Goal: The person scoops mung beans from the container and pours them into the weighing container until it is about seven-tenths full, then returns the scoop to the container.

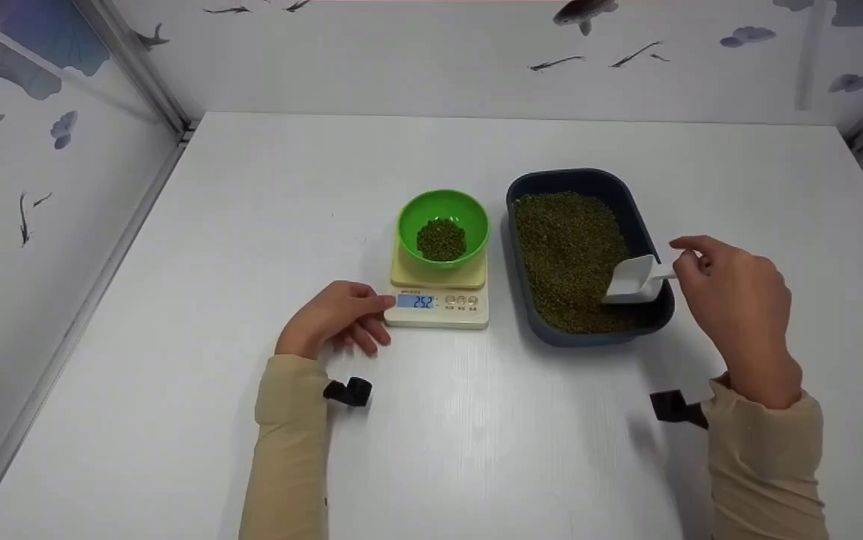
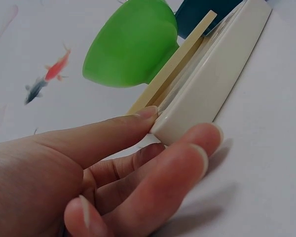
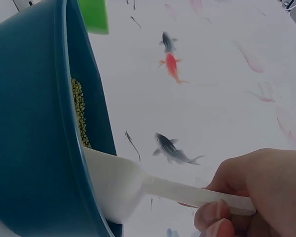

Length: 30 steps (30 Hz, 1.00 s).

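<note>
The right hand (image 1: 738, 307) has its grip closed around the handle of a white plastic scoop (image 1: 630, 279). The blade of this scoop is tilted inside a dark blue, deep plastic basin (image 1: 577, 340), at its right side, next to many small green-brown grains (image 1: 566, 255). The handle goes out across the basin's right rim, so this wall stands between the hand and the grains. In the right wrist view, the same basin hides most of the grains.

On the left of the basin, and apart from it, is a cream and white kitchen scale (image 1: 468, 320) with a lit display. It carries a round bright green bowl (image 1: 463, 208), which holds a small heap of similar grains. The left hand (image 1: 337, 319) has a loose grip, with the thumb touching the scale's left corner. All stands on a white counter (image 1: 251, 225), before white wall panels (image 1: 416, 67) with painted fish.
</note>
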{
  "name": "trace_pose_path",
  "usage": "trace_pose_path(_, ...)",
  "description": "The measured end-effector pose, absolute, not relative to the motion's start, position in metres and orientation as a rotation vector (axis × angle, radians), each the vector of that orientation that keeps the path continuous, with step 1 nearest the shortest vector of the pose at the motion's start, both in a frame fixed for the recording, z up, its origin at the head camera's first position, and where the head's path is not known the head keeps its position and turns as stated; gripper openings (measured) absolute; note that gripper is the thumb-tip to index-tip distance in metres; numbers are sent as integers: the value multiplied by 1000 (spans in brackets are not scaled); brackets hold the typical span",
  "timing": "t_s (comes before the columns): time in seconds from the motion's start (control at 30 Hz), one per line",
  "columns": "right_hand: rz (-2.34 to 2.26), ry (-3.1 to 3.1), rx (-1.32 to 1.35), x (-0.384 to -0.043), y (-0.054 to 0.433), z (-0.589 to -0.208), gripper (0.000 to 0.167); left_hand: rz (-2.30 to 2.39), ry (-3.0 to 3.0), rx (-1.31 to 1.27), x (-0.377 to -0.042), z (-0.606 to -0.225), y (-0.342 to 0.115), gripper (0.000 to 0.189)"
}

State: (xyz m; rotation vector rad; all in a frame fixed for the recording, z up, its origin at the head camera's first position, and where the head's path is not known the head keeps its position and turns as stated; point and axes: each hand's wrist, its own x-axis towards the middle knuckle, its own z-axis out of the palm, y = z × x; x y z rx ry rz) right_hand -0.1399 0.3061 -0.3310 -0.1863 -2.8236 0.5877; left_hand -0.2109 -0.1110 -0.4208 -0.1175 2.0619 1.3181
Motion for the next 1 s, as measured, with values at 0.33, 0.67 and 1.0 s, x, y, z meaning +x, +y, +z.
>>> trace_pose_path(0.33, 641, -2951, -200, -142, 298, -334, 43, 1326, 2054, -134, -207, -423, -115, 45)
trace_pose_path(0.67, 746, -3072, -137, -143, 299, -336, 64, 1343, 2034, -140, -206, -423, -116, 46)
trace_pose_path(1.0, 738, -3093, -39, -144, 298, -338, 59, 1342, 2042, -103, -211, -421, -111, 45)
